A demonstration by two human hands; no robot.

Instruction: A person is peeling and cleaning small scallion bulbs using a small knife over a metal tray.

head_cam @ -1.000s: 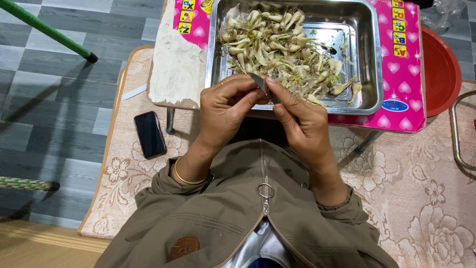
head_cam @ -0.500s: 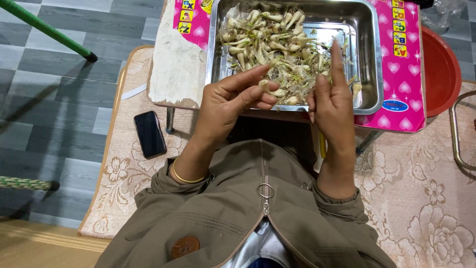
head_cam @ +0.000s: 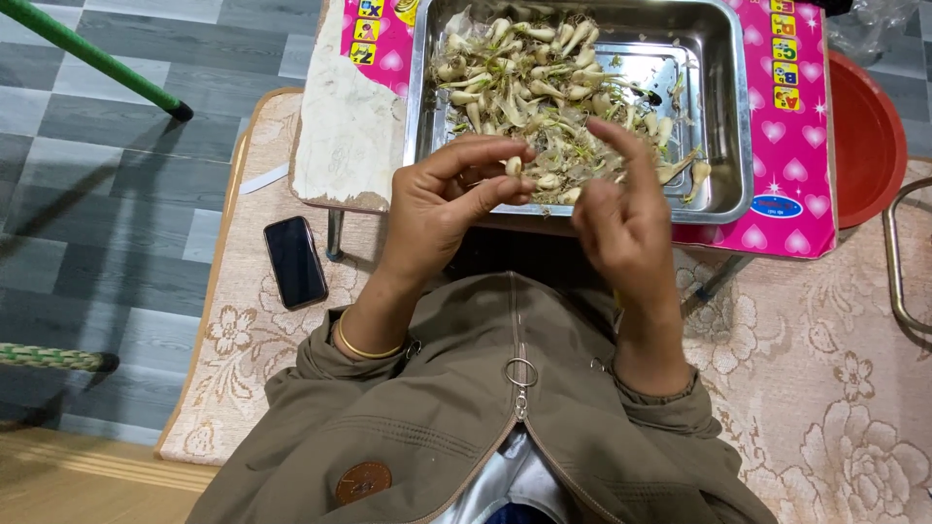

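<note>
Bulb (head_cam: 514, 166), small and pale, sits pinched between the thumb and fingertips of the left hand (head_cam: 454, 199), held just above the near rim of the steel tray (head_cam: 730, 126), so that any scraps fall onto the heap rather than the lap. The right hand (head_cam: 621, 218) is close beside it, fingers spread and relaxed, index finger raised, gripping nothing that I can see; it hangs over the tray's near edge, apart from the left hand. Beneath both hands the tray holds a loose pile of bulbs (head_cam: 524, 87) with rootlets and thin skins, gathered toward the left and middle, leaving bare metal at the right. The tray rests on a low pink table (head_cam: 791, 209), drawn close to the person's lap within easy reach. A gold bangle (head_cam: 364, 347) circles the left wrist above an olive jacket sleeve. On the patterned floor mat (head_cam: 825, 388) to the left lies a dark phone (head_cam: 295, 261), set well aside. A red basin (head_cam: 869, 136) shows beyond the table's right edge.
</note>
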